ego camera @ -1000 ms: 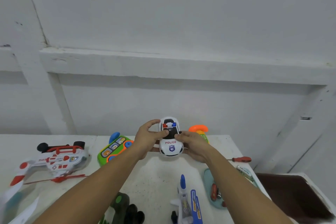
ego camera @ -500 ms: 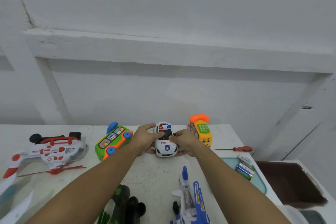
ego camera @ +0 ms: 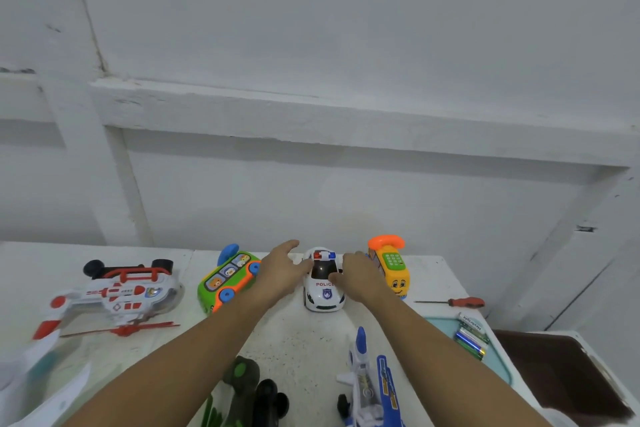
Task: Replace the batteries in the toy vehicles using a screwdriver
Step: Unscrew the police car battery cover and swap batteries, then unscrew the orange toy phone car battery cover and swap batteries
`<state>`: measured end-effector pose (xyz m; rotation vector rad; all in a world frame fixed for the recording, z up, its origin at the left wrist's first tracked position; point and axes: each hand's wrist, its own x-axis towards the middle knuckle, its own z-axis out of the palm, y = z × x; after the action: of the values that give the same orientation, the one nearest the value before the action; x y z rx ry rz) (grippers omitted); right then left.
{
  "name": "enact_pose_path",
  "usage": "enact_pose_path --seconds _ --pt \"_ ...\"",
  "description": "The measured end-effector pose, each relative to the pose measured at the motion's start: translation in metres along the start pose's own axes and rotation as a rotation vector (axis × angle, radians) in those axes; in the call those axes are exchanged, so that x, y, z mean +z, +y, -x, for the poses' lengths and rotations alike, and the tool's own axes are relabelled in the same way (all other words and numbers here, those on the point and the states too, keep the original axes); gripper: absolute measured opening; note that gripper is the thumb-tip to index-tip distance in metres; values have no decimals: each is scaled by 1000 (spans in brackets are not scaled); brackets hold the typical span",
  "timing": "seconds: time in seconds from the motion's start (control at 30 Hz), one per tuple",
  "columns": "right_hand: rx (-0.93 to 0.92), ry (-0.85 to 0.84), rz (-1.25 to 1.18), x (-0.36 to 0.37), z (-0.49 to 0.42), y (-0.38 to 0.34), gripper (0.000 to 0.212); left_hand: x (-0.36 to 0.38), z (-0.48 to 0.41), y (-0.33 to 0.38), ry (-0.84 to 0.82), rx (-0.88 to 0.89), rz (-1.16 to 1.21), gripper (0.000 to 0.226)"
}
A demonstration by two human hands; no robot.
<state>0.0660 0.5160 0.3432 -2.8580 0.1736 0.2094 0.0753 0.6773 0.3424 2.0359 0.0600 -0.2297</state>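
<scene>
Step in hand: handling the white plastic toy police car (ego camera: 323, 282), which stands on its wheels; whether it is being set down or taken up I cannot judge
Car's place: on the white speckled table (ego camera: 304, 340), at the far edge, between the green-and-orange toy bus (ego camera: 228, 279) and the yellow toy telephone with an orange handset (ego camera: 393, 267)
Left hand (ego camera: 282, 270): fingers straight and spread, thumb tip at the car's left side, gripping nothing
Right hand (ego camera: 360, 274): laid against the car's right flank, thumb on the windscreen; a true pinch cannot be told
Next move: likely needs the car turned belly-up to reach its battery hatch, and the red-handled screwdriver (ego camera: 457, 302) fetched from the right edge, well apart from both hands
Toys counted: six, adding the white-and-red helicopter (ego camera: 114, 295), blue-and-white aeroplane (ego camera: 370, 381) and a dark green-and-black toy (ego camera: 249, 388), partly cut off
Tools: one screwdriver
Batteries: a green pack (ego camera: 471, 336) on one teal tray (ego camera: 446, 326); number too small to count
</scene>
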Motion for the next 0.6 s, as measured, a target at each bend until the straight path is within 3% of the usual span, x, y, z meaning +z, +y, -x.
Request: enact_pose_path --seconds 0.1,0.2,0.3,0.4,0.6 --pt "-46 138 238 -7 6 -15 40 -20 22 -3 176 207 3 37" --pt "-176 210 238 -12 6 -38 35 -45 39 -13 320 268 -78 31" --pt "-296 79 -44 -10 6 -64 40 -71 41 -29 367 196 -346 42" --pt "-277 -80 -324 1 7 -87 44 -87 44 -42 271 64 -570 56" --pt "20 -409 -872 24 15 -116 58 -92 46 -56 162 3 -513 56"
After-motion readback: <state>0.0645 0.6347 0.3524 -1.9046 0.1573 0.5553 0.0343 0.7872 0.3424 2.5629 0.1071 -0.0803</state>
